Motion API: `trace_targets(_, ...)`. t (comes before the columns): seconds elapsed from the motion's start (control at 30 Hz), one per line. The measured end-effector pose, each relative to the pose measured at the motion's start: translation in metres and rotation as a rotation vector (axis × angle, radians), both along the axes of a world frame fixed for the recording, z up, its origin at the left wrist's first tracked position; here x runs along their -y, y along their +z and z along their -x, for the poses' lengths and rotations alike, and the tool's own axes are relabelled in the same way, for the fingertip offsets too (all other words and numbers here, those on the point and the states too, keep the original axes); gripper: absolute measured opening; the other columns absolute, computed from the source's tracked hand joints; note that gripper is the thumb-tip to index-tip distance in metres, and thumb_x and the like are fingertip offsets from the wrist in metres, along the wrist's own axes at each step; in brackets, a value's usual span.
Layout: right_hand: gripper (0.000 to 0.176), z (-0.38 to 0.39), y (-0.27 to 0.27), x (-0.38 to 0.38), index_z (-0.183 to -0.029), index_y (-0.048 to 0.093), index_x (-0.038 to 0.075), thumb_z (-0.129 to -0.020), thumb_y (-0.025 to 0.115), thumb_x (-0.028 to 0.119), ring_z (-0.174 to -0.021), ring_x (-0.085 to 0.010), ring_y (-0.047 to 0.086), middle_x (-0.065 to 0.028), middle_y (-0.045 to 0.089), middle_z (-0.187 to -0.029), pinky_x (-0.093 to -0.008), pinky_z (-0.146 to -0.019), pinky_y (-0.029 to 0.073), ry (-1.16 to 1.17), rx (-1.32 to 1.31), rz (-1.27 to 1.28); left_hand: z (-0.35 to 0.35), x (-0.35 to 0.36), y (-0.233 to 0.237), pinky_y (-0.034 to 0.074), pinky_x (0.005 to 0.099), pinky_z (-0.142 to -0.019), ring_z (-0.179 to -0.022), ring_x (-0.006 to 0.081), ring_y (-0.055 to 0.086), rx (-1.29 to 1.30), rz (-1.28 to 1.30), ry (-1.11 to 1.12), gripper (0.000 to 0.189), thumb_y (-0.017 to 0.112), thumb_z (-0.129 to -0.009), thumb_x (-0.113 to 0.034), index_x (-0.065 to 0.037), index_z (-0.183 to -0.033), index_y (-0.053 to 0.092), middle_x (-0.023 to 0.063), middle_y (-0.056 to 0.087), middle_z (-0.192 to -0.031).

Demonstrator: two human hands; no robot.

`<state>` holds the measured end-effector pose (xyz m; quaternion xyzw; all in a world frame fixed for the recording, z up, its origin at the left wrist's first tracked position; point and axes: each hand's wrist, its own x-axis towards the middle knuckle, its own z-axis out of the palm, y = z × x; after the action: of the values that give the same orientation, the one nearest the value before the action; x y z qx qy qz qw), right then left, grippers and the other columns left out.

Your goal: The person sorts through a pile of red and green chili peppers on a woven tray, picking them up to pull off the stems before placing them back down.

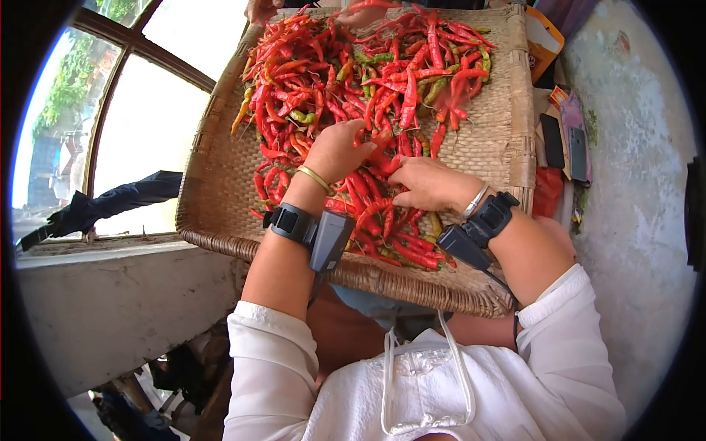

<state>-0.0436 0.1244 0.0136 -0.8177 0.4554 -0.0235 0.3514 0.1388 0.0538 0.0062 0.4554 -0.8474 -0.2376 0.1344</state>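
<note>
A woven basket tray (pixel 220 173) holds a large heap of red chili peppers (pixel 301 66), with some green and yellowish ones mixed in. My left hand (pixel 336 153) reaches into the middle of the heap, its fingers curled round red chilies and partly hidden. Just to its right, my right hand (pixel 434 184) has its thumb and fingers bent together at a red chili pepper (pixel 382 158), which looks blurred between the two hands. Looser chilies (pixel 375 209) lie below my hands, towards the tray's near edge.
Another person's hands (pixel 261 10) show at the tray's far edge. Phones (pixel 551 140) and a bag lie to the right, by the wall (pixel 632 184). On the left are a window and a dark folded umbrella-like thing (pixel 118 202) on the sill.
</note>
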Motion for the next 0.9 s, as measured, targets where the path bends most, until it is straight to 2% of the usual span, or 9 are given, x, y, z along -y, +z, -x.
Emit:
trace_targets(0.1, 0.025, -0.002, -0.005, -0.003, -0.084, 0.061, 0.000, -0.073, 0.059, 0.022, -0.086, -0.0327, 0.055, -0.0169, 0.057, -0.089, -0.0395, -0.077, 0.043, 0.003, 0.116, 0.105, 0.016, -0.011, 0.003, 0.046, 0.0398, -0.071, -0.081, 0.0358, 0.058, 0.019, -0.242, 0.031, 0.046, 0.063, -0.073, -0.030, 0.000, -0.107, 0.052, 0.0204, 0.060, -0.087)
trace_targets(0.13, 0.022, -0.004, -0.003, -0.004, -0.082, 0.062, 0.000, -0.073, 0.058, 0.020, -0.084, -0.0326, 0.056, -0.0166, 0.057, -0.086, -0.0398, -0.076, 0.044, 0.008, 0.126, 0.080, 0.018, -0.012, -0.010, 0.046, 0.0325, -0.061, -0.069, 0.0224, 0.059, -0.010, -0.173, 0.015, 0.045, 0.065, -0.074, -0.018, 0.001, -0.111, 0.051, 0.0140, 0.060, -0.074)
trace_targets(0.27, 0.021, -0.005, 0.010, -0.003, -0.088, 0.064, 0.003, -0.073, 0.057, 0.016, -0.087, -0.0307, 0.055, -0.0142, 0.056, -0.092, -0.0375, -0.078, 0.043, 0.124, 0.148, -0.014, 0.018, -0.013, -0.006, 0.046, 0.0309, -0.062, -0.069, 0.0204, 0.059, 0.007, -0.228, -0.003, 0.041, 0.066, -0.070, -0.015, -0.001, -0.107, 0.055, 0.0120, 0.060, -0.075)
trace_targets(0.33, 0.017, 0.001, 0.017, -0.002, -0.080, 0.064, 0.001, -0.071, 0.055, 0.013, -0.081, -0.0301, 0.055, -0.0146, 0.057, -0.083, -0.0375, -0.073, 0.043, 0.075, 0.160, -0.026, 0.013, -0.011, 0.001, 0.047, 0.0302, -0.063, -0.069, 0.0196, 0.059, 0.022, -0.258, -0.037, 0.039, 0.066, -0.069, -0.013, -0.002, -0.105, 0.057, 0.0113, 0.061, -0.076)
trace_targets(0.4, 0.015, 0.012, 0.021, 0.008, -0.071, 0.061, -0.002, -0.069, 0.053, 0.011, -0.071, -0.0299, 0.055, -0.0154, 0.056, -0.072, -0.0373, -0.066, 0.043, 0.109, 0.080, -0.086, 0.006, -0.009, 0.007, 0.047, 0.0356, -0.067, -0.073, 0.0290, 0.059, -0.110, -0.128, 0.021, 0.036, 0.066, -0.064, -0.013, -0.003, -0.097, 0.059, 0.0144, 0.060, -0.077)
trace_targets(0.57, 0.016, 0.049, 0.056, 0.026, -0.060, 0.058, -0.003, -0.067, 0.052, 0.010, -0.051, -0.0211, 0.052, -0.0135, 0.050, -0.051, -0.0332, -0.052, 0.040, -0.086, 0.195, -0.117, 0.000, -0.013, 0.033, 0.048, 0.0286, -0.060, -0.069, 0.0186, 0.060, -0.135, -0.226, 0.195, 0.033, 0.062, -0.067, -0.004, 0.002, -0.099, 0.057, 0.0110, 0.060, -0.075)
trace_targets(0.63, 0.021, 0.051, 0.063, 0.028, -0.084, 0.063, 0.000, -0.072, 0.057, 0.015, -0.063, -0.0171, 0.057, -0.0104, 0.059, -0.068, -0.0287, -0.061, 0.044, -0.482, 0.591, 0.089, -0.004, -0.012, 0.034, 0.048, 0.0276, -0.059, -0.068, 0.0166, 0.060, -0.177, -0.237, 0.209, 0.031, 0.061, -0.068, -0.004, 0.002, -0.098, 0.057, 0.0097, 0.060, -0.075)
trace_targets(0.73, 0.040, 0.044, 0.052, 0.032, -0.110, 0.055, 0.004, -0.073, 0.062, 0.020, -0.077, -0.0181, 0.058, -0.0095, 0.060, -0.088, -0.0275, -0.069, 0.046, -0.619, 0.703, 0.077, -0.010, -0.013, 0.036, 0.048, 0.0235, -0.060, -0.068, 0.0109, 0.058, -0.301, -0.328, 0.229, 0.028, 0.059, -0.073, -0.001, 0.002, -0.100, 0.056, 0.0059, 0.060, -0.079)
trace_targets(0.9, 0.046, 0.018, 0.038, 0.020, -0.114, 0.051, 0.006, -0.072, 0.063, 0.023, -0.088, -0.0232, 0.057, -0.0163, 0.058, -0.096, -0.0339, -0.079, 0.044, -0.317, 0.412, 0.057, -0.008, -0.019, 0.055, 0.048, 0.0186, -0.062, -0.071, 0.0069, 0.057, -0.587, -0.600, 0.163, 0.025, 0.056, -0.079, 0.004, 0.000, -0.104, 0.053, 0.0017, 0.058, -0.087)
